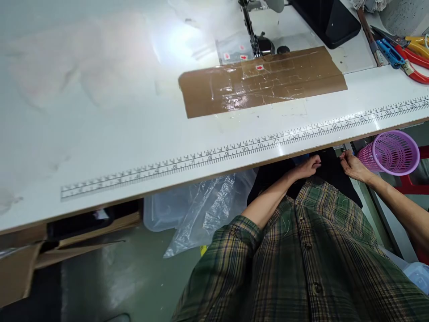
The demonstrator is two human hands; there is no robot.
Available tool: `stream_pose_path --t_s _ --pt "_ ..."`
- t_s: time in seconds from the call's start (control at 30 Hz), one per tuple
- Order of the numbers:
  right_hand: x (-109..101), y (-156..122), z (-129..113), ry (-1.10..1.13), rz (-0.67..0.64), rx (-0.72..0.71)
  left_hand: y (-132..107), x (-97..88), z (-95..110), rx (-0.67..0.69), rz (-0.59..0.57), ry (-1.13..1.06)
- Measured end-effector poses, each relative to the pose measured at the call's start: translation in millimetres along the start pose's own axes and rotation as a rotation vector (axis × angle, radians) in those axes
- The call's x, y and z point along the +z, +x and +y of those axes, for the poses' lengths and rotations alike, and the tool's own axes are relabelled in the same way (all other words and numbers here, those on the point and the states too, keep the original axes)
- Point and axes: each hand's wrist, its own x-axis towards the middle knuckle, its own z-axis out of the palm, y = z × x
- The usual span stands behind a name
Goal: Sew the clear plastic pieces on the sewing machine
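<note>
My left hand [309, 167] is closed, with curled fingers at the black fabric [330, 167] over my lap, just below the table's front edge. On the right side of that fabric, my right hand [353, 165] pinches its edge between thumb and fingers. The fabric lies dark and partly under the table, so its full shape is hidden. I cannot tell where it ends and my dark trousers begin. My green plaid shirt [321, 250] hangs down close behind both hands.
The white sewing table [117, 147] has a printed ruler [234, 152] near its edge. On it are brown taped cardboard [264, 82], a sewing machine foot [256, 47], a black phone [326, 20] and scissors [410, 56]. A purple basket [395, 152] stands right; plastic bags [208, 210] hang below.
</note>
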Motion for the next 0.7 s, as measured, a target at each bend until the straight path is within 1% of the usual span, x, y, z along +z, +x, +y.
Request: stream_pose_path --t_s 0.1,0.2,0.37,0.43,0.5,0.53,0.6,0.7 --pt "2 -7 -6 0.026 -0.036 0.014 -8 -10.2 -3 -0.056 0.011 -0.057" --pt "-1 -19 -14 0.053 -0.07 0.022 -15 -15.3 4 -0.057 -0.039 -0.124" --pt "-11 -53 -26 0.105 -0.16 0.046 -27 -8.9 26 -0.029 -0.177 -0.219" --pt "-15 -67 -27 0.14 -0.199 0.062 -32 -5.4 31 -0.021 -0.236 -0.247" --pt "-21 -73 -26 0.172 -0.218 0.079 -33 -3.8 34 -0.022 -0.271 -0.267" --pt "-24 -73 -25 0.183 -0.217 0.086 -31 -3.5 34 -0.027 -0.275 -0.274" --pt "-28 -63 -18 0.196 -0.205 0.099 -24 -3.1 32 -0.046 -0.27 -0.282" --pt "-24 -33 -3 0.201 -0.162 0.121 -6 0.8 25 -0.09 -0.226 -0.266"
